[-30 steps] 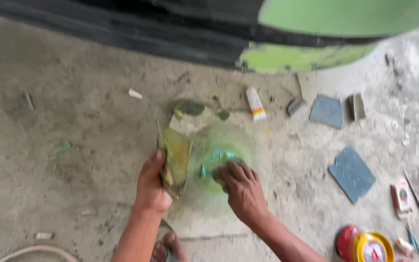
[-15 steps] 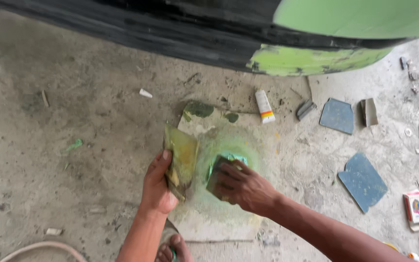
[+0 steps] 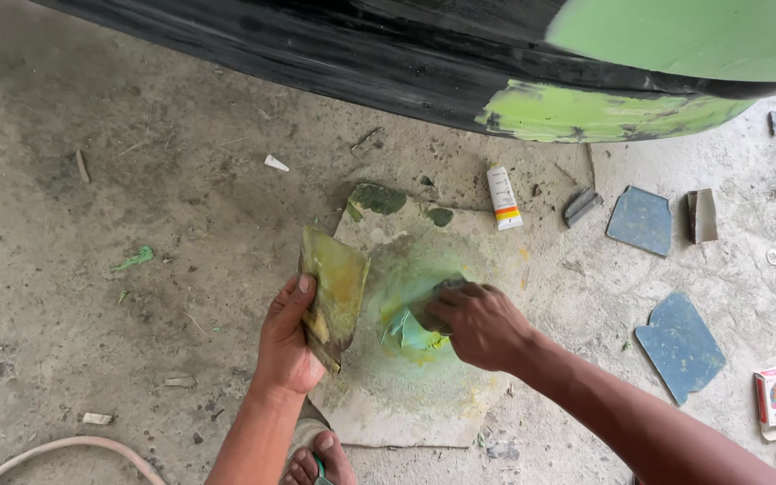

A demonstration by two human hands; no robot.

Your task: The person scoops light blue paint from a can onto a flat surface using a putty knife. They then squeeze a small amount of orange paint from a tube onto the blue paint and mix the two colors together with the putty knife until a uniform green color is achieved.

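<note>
Right hand (image 3: 482, 325) clenched, fingers (image 3: 446, 305) pinching a small scraper into the green putty (image 3: 410, 330) on the board (image 3: 406, 395). Left hand (image 3: 287, 337) grips a stained flat spreader (image 3: 334, 292), thumb on its face, tilted up at the board's left edge. The board lies on the concrete floor (image 3: 136, 198); beyond it a white tube (image 3: 503, 198), right of that blue sandpaper pieces (image 3: 680, 346), above them a green-and-black panel (image 3: 604, 112)

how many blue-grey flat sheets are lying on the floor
2: one blue-grey flat sheet lies beside the small folded grey piece near the green panel; the other blue-grey sheet lies lower right. More may lie outside the frame.
</note>
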